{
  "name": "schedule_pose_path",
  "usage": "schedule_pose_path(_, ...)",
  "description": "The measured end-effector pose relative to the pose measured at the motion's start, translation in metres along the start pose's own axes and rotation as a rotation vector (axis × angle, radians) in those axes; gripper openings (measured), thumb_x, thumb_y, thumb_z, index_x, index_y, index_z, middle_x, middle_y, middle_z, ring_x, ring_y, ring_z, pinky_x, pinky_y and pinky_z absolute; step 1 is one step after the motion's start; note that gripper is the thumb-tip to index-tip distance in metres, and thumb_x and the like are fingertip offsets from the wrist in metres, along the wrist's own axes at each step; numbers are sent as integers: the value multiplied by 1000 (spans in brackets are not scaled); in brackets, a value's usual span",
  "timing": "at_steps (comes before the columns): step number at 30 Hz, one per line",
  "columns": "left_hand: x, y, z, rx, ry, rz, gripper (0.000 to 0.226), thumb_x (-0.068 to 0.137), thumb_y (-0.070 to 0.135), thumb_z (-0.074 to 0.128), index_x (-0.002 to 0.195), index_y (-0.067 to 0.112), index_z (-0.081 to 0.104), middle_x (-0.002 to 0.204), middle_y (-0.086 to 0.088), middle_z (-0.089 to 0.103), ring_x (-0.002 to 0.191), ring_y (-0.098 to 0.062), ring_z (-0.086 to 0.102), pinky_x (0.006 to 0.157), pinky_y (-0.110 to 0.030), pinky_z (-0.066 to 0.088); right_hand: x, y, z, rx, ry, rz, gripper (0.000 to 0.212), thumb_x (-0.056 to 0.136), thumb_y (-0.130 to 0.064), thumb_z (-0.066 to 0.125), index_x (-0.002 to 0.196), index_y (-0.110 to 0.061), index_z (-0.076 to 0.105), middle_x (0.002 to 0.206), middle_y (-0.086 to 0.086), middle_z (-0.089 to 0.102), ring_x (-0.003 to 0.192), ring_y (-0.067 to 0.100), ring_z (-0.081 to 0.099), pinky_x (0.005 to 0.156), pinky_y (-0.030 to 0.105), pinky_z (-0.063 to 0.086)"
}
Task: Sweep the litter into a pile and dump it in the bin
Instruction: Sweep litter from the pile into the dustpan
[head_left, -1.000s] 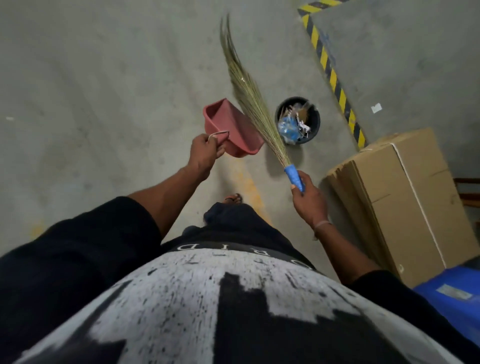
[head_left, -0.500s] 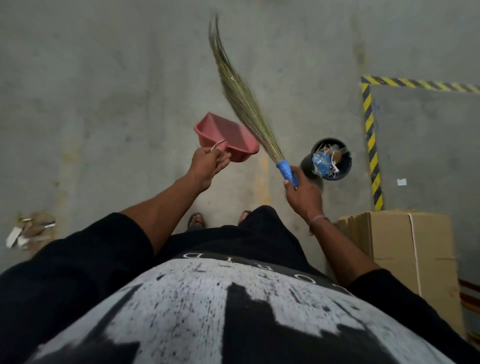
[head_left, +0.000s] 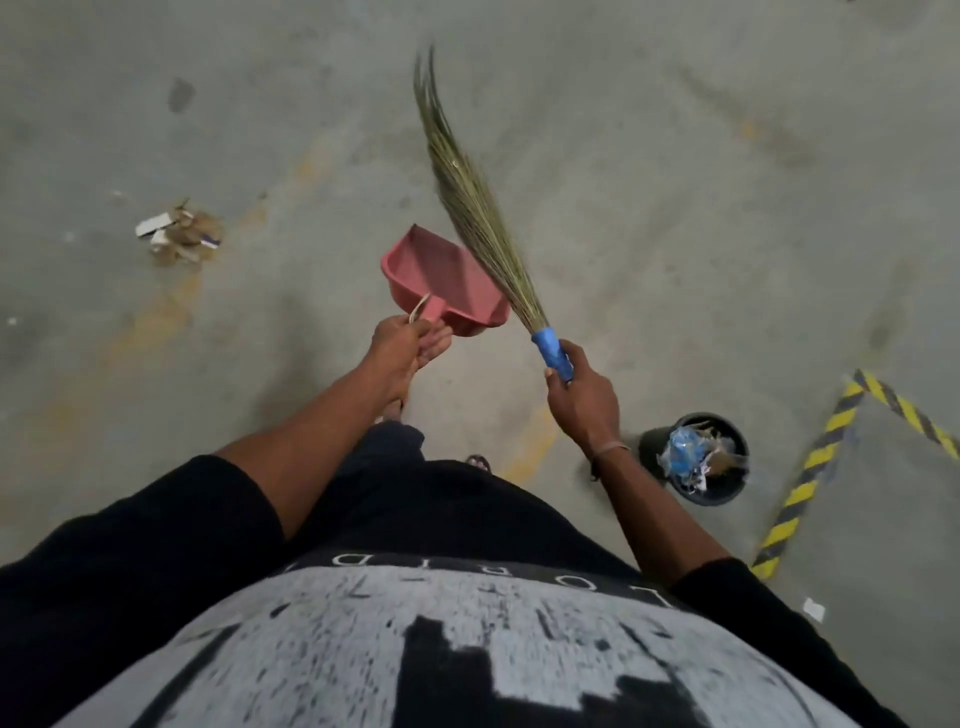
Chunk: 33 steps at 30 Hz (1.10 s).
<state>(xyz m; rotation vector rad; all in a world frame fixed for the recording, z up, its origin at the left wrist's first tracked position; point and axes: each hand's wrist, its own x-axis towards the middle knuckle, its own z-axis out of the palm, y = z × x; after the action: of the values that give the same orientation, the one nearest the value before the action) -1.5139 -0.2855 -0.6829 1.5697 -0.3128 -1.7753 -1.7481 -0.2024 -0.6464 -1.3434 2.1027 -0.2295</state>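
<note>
Left hand grip curls round the red dustpan handle; right hand grip clamps the grass broom handle, black bin just right of it, litter pile far left.

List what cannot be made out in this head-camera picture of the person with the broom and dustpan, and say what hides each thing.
- Dustpan handle: wrapped by the left hand.
- Dustpan's right side: covered by the broom bristles.
- Bin depth: hidden under its litter; near wall behind the right forearm.
- Litter pile: too small to name each piece.
- Feet: mostly hidden by the body.
</note>
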Motion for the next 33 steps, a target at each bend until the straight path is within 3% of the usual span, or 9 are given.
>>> schedule_pose_path(3,-23,-11,-34,-108,84,14,27,100,2,50,124,-9,55,114,-22,70,97,-29,75,79,-33,62,-1,-13,8,-59,-56,-108,49,102,-32,52,150,-27,41,117,13,71,93,35,66,69,31,41)
schedule_pose_path(7,-52,-14,-80,-167,186,61,25,101,2,47,123,-2,58,116,-16,70,91,-24,75,64,-25,58,-5,-39,24,-143,-119,-228,49,103,-34,51,150,-27,40,111,12,72,82,31,65,65,31,44)
schedule_pose_path(14,-66,-8,-175,-300,342,69,27,98,1,50,122,2,62,121,-13,70,78,-14,69,52,-18,47,-15,-98,69,-240,-213,-420,48,102,-33,53,148,-29,42,98,9,72,69,22,58,59,32,44)
schedule_pose_path(19,-79,12,-245,-329,388,40,29,99,3,45,124,1,59,117,-12,69,68,-11,65,46,-16,39,-31,-158,110,-319,-245,-458,49,102,-34,53,150,-30,41,105,9,72,79,27,66,65,36,53)
schedule_pose_path(26,-91,36,-377,-337,430,2,20,99,3,42,108,9,58,119,-13,67,69,-15,62,42,-16,36,-53,-247,185,-383,-241,-486,49,102,-32,55,149,-28,42,93,6,69,65,18,55,48,24,34)
schedule_pose_path(28,-91,41,-415,-316,446,-3,20,99,5,43,112,9,58,120,-13,67,69,-15,62,42,-17,36,-60,-271,207,-370,-240,-490,49,102,-32,55,149,-27,42,94,5,68,65,17,54,47,21,32)
schedule_pose_path(33,-85,63,-490,-276,464,10,24,99,2,43,119,7,56,118,-15,68,70,-16,63,45,-18,39,-69,-326,258,-339,-260,-495,48,103,-30,54,150,-26,42,108,11,71,74,19,56,59,27,40)
